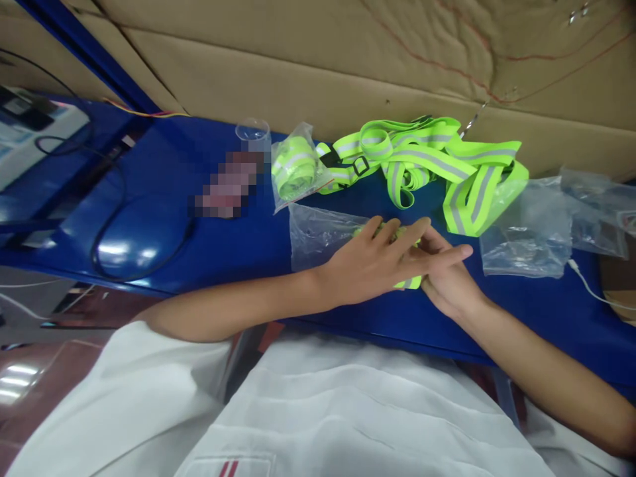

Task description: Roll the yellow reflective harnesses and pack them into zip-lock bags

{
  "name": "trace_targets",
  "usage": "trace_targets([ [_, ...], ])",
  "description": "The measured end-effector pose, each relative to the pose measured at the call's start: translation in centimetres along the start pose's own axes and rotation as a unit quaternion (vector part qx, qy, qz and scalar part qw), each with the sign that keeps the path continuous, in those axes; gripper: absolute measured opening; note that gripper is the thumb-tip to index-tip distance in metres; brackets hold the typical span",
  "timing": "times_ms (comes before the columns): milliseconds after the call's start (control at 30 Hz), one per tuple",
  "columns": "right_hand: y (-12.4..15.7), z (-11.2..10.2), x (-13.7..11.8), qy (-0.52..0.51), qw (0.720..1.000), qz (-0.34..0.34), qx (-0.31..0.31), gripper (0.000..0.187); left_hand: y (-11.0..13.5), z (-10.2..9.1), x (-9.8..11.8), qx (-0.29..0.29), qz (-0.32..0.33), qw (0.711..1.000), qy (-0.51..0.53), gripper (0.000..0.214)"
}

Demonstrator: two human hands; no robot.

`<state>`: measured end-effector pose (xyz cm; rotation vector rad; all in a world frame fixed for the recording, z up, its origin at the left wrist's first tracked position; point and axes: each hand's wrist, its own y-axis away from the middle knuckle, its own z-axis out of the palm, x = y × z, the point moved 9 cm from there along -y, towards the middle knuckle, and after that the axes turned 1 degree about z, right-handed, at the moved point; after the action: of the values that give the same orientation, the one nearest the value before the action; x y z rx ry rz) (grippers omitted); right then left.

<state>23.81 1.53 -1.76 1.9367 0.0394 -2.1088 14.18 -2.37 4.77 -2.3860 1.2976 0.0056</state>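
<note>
Between my hands is a bright green reflective strap [410, 283], bundled up and mostly covered by fingers. My left hand [365, 265] lies across the top of it, fingers bent over the bundle and the index finger reaching toward the right. From the right side my right hand [450, 283] grips the same bundle, its fingers partly behind the left ones. A clear plastic bag [318, 235] extends left from under my left hand; whether the strap is inside it, I cannot tell. Just beyond lies a rolled strap in a clear bag [298, 165].
Loose reflective straps [427, 156] with black buckles are heaped along the back of the blue table [238, 248]. More clear bags [529, 228] lie at right near a white cable [591, 288]. A clear cup [252, 130], a blurred-out item and a black cable [106, 245] are at left.
</note>
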Motion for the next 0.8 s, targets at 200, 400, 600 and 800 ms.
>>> trace_targets([
  [200,1.3,0.3,-3.2,0.215,0.939,-0.268,0.019,0.026,0.3,0.1,-1.7,0.007,-0.018,0.996,0.083,0.1],
  [400,0.8,-0.8,-3.3,0.205,0.957,-0.201,-0.046,0.021,2.1,-0.5,-2.6,-0.002,-0.001,0.994,0.105,0.117],
  [600,2.6,1.3,-5.1,0.34,0.88,-0.318,-0.095,0.024,2.7,1.8,-2.6,-0.07,-0.04,0.963,0.259,0.116],
  [800,0.9,-0.5,-1.8,0.161,0.973,-0.164,0.033,0.026,2.1,1.2,-2.1,-0.026,-0.017,0.988,0.15,0.111],
])
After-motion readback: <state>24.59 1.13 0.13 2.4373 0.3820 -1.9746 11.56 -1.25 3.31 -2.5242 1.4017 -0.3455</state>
